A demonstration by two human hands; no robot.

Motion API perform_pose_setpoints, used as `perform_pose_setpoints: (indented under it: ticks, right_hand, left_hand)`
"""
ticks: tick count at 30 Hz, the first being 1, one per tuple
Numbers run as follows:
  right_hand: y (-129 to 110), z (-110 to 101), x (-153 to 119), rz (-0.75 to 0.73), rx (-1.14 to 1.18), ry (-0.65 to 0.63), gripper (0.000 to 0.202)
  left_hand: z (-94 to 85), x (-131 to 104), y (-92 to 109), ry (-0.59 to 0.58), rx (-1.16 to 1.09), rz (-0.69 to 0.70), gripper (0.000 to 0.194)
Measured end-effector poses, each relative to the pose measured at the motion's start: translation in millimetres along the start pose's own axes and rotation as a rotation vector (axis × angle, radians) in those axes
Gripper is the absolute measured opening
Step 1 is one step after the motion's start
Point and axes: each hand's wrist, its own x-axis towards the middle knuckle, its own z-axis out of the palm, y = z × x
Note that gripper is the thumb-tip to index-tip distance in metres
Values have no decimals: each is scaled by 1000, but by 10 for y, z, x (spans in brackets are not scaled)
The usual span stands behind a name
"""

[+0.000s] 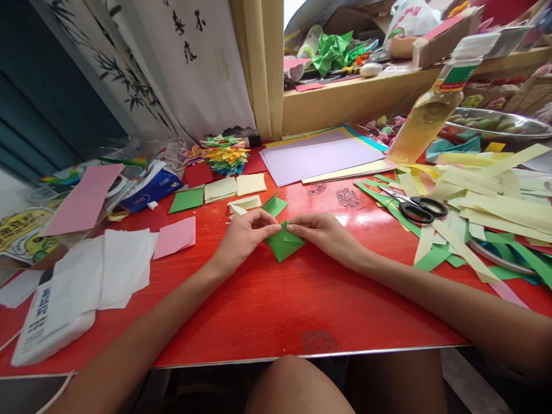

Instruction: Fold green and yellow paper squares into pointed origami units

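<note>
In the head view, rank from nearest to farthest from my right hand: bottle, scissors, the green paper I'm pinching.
From your right hand:
1. Green paper: at its fingertips.
2. Scissors: to its right.
3. Bottle: right, beyond the scissors.

A glossy red table (233, 322) bore everything, its surface worn in dark patches near the far middle and at the near edge. On the left lay a white packet (56, 328) with blue lettering, and pink squares (175, 238) beyond it. Farther off, a green square (186, 200) lay beside two piles of cream squares (221, 190), with a folded green piece (276, 204) nearer the middle. At the far side rested a stack of large sheets (319, 152), lilac uppermost, a bottle (425, 123) of amber liquid just right of it. Loose paper strips (509, 190) covered much of the right side.
</note>
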Motion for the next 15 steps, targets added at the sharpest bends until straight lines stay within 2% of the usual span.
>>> perform_pose_setpoints:
  ticks: [5, 11, 15]
  right_hand:
    - [-7, -2, -4, 0, -3, -8, 28]
    - [1, -2, -2, 14, -55, -51, 29]
    - [22, 3, -1, 21, -61, -95, 27]
  left_hand:
    - [18, 2, -11, 12, -8, -37, 19]
    - [30, -22, -13, -21, 54, -4, 20]
    - [49, -39, -7, 3, 120, 35, 21]
